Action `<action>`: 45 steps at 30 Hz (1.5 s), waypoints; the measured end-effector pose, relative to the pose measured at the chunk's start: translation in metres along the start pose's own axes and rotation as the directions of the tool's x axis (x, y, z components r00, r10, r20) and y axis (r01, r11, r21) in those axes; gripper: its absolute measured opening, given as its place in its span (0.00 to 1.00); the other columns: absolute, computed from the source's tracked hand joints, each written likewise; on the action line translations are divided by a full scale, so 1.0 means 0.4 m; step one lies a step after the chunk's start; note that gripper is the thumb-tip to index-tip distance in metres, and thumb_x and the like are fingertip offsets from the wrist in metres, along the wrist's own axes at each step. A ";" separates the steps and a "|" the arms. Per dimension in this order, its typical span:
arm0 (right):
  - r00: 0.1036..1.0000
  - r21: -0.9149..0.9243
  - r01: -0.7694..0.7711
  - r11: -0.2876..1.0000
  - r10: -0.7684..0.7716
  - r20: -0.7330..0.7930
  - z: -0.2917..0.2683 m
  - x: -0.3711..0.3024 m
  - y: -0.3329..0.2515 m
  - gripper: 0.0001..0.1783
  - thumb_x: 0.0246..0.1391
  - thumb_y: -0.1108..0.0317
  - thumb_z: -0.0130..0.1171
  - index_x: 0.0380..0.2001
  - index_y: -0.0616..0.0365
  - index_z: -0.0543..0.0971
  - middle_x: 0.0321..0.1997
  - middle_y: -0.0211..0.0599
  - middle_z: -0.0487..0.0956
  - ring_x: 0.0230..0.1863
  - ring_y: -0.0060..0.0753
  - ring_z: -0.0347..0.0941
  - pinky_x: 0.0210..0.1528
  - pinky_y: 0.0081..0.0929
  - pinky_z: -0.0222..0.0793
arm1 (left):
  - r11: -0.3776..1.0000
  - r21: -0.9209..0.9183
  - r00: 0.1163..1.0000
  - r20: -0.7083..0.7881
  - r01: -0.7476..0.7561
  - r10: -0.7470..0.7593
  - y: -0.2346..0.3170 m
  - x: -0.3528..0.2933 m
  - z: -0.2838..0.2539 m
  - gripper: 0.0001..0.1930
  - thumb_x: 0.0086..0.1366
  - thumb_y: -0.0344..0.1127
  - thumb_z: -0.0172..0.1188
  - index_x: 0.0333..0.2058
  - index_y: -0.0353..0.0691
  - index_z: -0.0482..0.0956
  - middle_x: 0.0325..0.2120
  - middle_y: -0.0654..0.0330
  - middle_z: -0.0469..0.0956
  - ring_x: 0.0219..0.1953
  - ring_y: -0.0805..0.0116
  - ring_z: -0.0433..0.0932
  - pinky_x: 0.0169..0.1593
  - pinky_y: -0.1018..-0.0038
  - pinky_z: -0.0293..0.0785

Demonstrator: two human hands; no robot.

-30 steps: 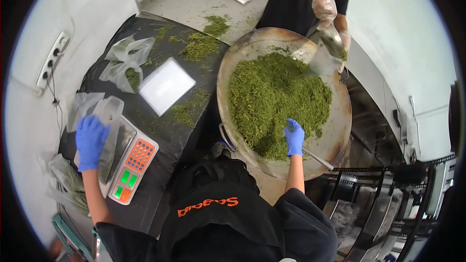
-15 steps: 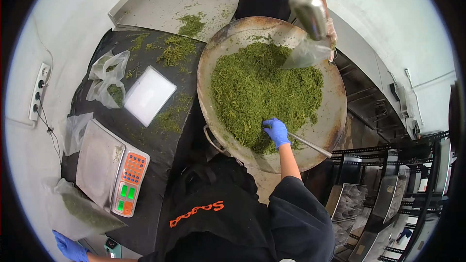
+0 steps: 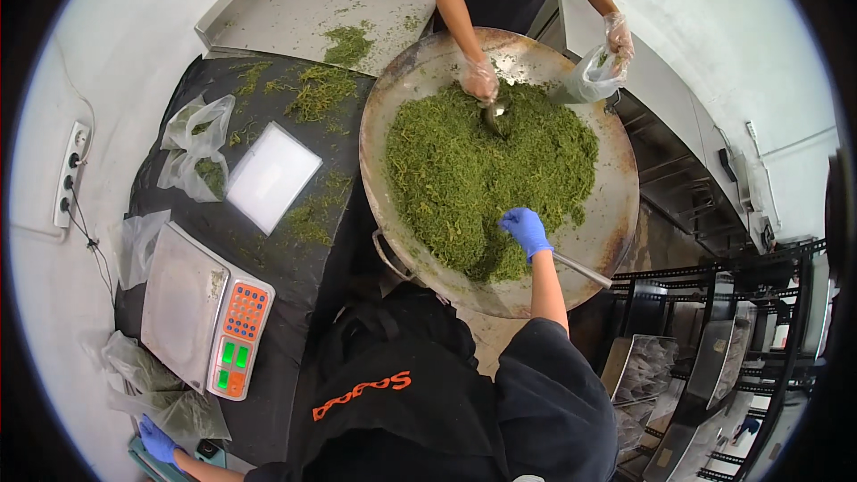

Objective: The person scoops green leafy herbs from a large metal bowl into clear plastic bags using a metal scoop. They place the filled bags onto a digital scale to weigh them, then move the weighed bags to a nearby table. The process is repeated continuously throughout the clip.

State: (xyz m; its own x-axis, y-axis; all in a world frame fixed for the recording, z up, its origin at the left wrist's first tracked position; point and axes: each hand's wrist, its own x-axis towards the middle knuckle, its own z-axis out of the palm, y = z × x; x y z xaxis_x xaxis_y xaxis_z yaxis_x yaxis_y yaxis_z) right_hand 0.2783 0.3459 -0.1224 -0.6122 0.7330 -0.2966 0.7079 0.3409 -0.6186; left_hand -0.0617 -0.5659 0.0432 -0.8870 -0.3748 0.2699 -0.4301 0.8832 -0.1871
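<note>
My right hand (image 3: 527,232), in a blue glove, is over the near part of a heap of shredded green leaves (image 3: 437,170), its fingers pinched together. Whatever lies between its fingertips is too small to name. Close behind its wrist, a metal rod-like handle (image 3: 585,271) rests across the wide metal pan (image 3: 616,178) that bears the heap. At the lower left, my blue-gloved left hand (image 3: 159,439) is against the lower edge of a clear plastic bag (image 3: 183,411) with green leaves inside. Whether its fingers grip the bag cannot be made out.
Across the pan, a co-worker's gloved hand (image 3: 480,80) works a metal scoop (image 3: 494,118) in the heap; the other holds a clear bag (image 3: 591,76). A digital scale (image 3: 183,303), white board (image 3: 275,177) and tied bags (image 3: 198,147) lie on the black-covered table. Racks (image 3: 714,357) stand right.
My right hand has risen slightly and moved right over the heap. My left hand has moved right; the bag beside it has slumped. The co-worker's scoop has gone down from the bag into the leaves.
</note>
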 end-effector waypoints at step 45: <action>0.702 0.210 0.711 0.671 -0.693 -0.162 0.335 0.115 -0.924 0.14 0.50 0.69 0.57 0.42 0.58 0.75 0.44 0.38 0.75 0.46 0.33 0.70 0.51 0.27 0.64 | 0.305 -0.395 0.498 -0.639 -0.867 0.586 1.415 -0.397 0.025 0.08 0.49 0.38 0.57 0.29 0.61 0.79 0.29 0.77 0.77 0.39 0.78 0.73 0.48 0.68 0.59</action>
State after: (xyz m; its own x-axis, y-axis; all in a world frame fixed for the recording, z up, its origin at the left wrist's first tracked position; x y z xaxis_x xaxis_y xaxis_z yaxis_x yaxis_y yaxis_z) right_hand -0.0586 0.1748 -0.0050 -0.8638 0.3734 0.3382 -0.0342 0.6264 -0.7788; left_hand -0.1661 -0.0095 -0.1152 -0.5859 0.5116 0.6285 0.7040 0.7054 0.0820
